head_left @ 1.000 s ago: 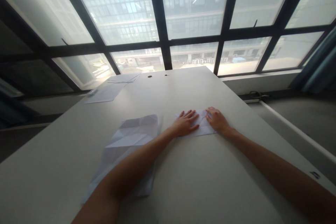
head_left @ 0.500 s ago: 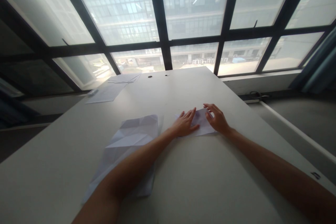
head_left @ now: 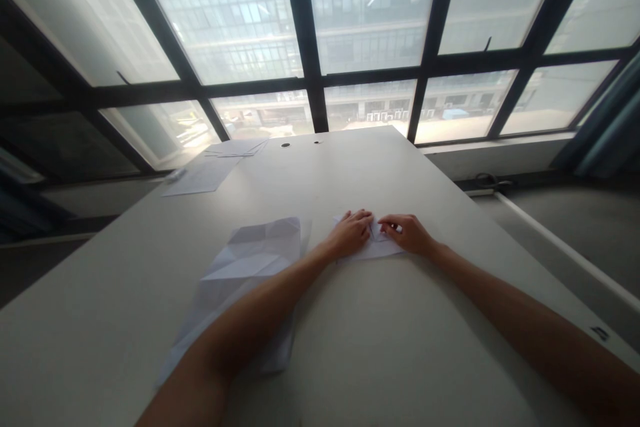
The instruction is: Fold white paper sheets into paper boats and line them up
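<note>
Two bare hands busy over a small, flat, folded piece of white paper (head_left: 381, 251), apparently working a crease.
The curled thumb and fingers of the right hand (head_left: 409, 233) meet at its right part; whether they pinch a flap I can't tell from here. The left hand (head_left: 352, 234) lies loosely flat over its left part, fingers extended, gripping nothing. I'd judge folding is in hand, and pressing this crease calls for a steady left palm and a careful right fingertip. Beneath the folded piece is a broad white smooth-topped table (head_left: 360, 333); to its left lies a larger, creased white paper sheet (head_left: 255, 250), partly under the left forearm.
</note>
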Demonstrator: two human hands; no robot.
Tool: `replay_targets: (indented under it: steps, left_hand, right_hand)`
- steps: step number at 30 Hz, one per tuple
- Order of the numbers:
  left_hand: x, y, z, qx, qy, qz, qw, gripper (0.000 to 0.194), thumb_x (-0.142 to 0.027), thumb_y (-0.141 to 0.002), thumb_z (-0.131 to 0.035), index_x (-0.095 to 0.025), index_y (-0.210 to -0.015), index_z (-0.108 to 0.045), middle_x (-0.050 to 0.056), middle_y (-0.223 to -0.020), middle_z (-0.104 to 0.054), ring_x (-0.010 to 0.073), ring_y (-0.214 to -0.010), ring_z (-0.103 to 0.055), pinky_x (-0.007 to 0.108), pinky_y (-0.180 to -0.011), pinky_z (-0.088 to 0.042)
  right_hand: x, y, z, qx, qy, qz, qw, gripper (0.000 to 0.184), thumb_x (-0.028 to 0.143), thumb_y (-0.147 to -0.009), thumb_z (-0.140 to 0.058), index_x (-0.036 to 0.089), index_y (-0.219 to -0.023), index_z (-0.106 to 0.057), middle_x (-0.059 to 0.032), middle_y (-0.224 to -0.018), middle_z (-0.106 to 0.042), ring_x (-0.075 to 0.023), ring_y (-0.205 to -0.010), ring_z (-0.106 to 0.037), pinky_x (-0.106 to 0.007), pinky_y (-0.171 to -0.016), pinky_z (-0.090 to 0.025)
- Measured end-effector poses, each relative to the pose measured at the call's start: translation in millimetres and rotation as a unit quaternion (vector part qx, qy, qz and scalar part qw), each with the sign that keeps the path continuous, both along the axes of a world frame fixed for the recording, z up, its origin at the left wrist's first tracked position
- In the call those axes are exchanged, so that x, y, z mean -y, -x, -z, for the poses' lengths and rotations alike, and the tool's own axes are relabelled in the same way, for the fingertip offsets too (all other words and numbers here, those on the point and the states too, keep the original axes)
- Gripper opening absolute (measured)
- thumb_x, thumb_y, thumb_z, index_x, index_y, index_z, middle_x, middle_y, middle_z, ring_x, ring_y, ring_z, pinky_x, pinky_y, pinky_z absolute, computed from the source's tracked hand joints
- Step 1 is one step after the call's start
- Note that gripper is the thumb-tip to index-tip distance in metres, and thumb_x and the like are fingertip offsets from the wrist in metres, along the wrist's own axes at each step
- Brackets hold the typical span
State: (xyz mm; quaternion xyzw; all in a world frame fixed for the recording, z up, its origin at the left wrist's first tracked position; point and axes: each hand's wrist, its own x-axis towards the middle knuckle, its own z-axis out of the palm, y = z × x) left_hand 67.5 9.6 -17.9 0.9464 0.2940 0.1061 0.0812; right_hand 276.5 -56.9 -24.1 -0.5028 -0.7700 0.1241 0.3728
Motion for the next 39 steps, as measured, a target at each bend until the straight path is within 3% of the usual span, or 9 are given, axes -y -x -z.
replay_targets:
  steps: [3,8,11,16,21,28,33,39]
  left_hand:
    - [1.6,-0.4,-1.0,0.001,-0.013,0.006,1.0,0.04,-0.037,-0.1,-0.037,-0.025,-0.136,-0.049,0.006,-0.15,-0.046,0.0229,-0.143,-0.035,0.049,-0.119,-0.024]
    - [5.1,0.3,0.8,-0.011,-0.022,0.002,1.0,0.054,-0.05,-0.101,-0.034,-0.026,-0.149,-0.036,0.008,-0.158,-0.035,0.0258,-0.148,-0.026,0.05,-0.12,-0.021]
    - [5.2,1.0,1.8,-0.029,-0.022,0.009,0.999,0.06,-0.054,-0.1,-0.033,-0.025,-0.153,-0.031,0.008,-0.161,-0.029,0.0266,-0.15,-0.02,0.05,-0.12,-0.018]
    - [4.5,2.6,1.0,-0.036,-0.02,0.014,0.999,0.068,-0.058,-0.098,-0.035,-0.022,-0.155,-0.027,0.011,-0.161,-0.026,0.0276,-0.15,-0.019,0.05,-0.12,-0.017]
    - [4.4,3.1,1.6,-0.031,-0.022,0.019,0.999,0.059,-0.058,-0.099,-0.034,-0.031,-0.151,-0.036,0.007,-0.161,-0.027,0.029,-0.149,-0.022,0.053,-0.119,-0.018]
    - [4.0,3.6,0.5,-0.035,-0.011,0.013,0.999,0.056,-0.057,-0.098,-0.037,-0.034,-0.15,-0.039,0.005,-0.162,-0.025,0.0285,-0.149,-0.022,0.053,-0.119,-0.017]
    - [3.6,3.2,1.3,-0.035,-0.012,0.014,0.999,0.058,-0.058,-0.098,-0.035,-0.032,-0.15,-0.037,0.005,-0.162,-0.025,0.0284,-0.149,-0.021,0.051,-0.12,-0.017]
    - [3.7,1.1,2.1,-0.031,-0.013,-0.001,0.999,0.067,-0.056,-0.099,-0.029,-0.017,-0.154,-0.028,0.011,-0.161,-0.027,0.0267,-0.15,-0.02,0.046,-0.121,-0.017]
  right_hand:
    - [-2.8,0.0,1.4,0.033,-0.009,0.005,0.999,0.022,0.024,-0.09,-0.055,0.02,-0.103,-0.073,-0.0047,-0.093,-0.075,-0.0167,-0.076,-0.067,-0.029,-0.077,-0.053]
    - [-7.7,-1.4,5.6,0.124,-0.045,0.024,0.991,0.027,0.024,-0.089,-0.058,0.021,-0.113,-0.069,-0.0094,-0.118,-0.068,-0.0227,-0.114,-0.059,-0.038,-0.102,-0.045]
    - [-10.4,-4.3,10.5,0.162,-0.033,0.075,0.983,0.036,0.032,-0.089,-0.059,0.021,-0.123,-0.065,-0.0109,-0.131,-0.062,-0.0251,-0.125,-0.052,-0.042,-0.107,-0.04]
    - [-12.5,-5.0,16.0,0.222,0.012,0.094,0.97,0.047,0.038,-0.093,-0.053,0.018,-0.136,-0.056,-0.0138,-0.147,-0.049,-0.0273,-0.14,-0.038,-0.047,-0.115,-0.028]
    - [-12.5,-3.0,17.8,0.228,0.051,0.151,0.961,0.045,0.032,-0.098,-0.043,0.018,-0.139,-0.053,-0.0145,-0.152,-0.044,-0.0296,-0.143,-0.034,-0.055,-0.116,-0.024]
    - [-16.3,-12.4,24.8,0.197,0.042,0.252,0.946,0.043,0.021,-0.095,-0.041,0.014,-0.133,-0.058,-0.0174,-0.145,-0.051,-0.0296,-0.138,-0.042,-0.05,-0.113,-0.032]
    - [-17.1,-12.3,22.5,0.177,0.014,0.237,0.955,0.042,0.022,-0.094,-0.041,0.013,-0.131,-0.059,-0.017,-0.143,-0.053,-0.0273,-0.135,-0.045,-0.046,-0.113,-0.034]
    - [-14.2,-8.3,16.3,0.195,-0.007,0.135,0.971,0.042,0.03,-0.093,-0.05,0.014,-0.13,-0.061,-0.0157,-0.142,-0.054,-0.0267,-0.135,-0.045,-0.044,-0.115,-0.033]
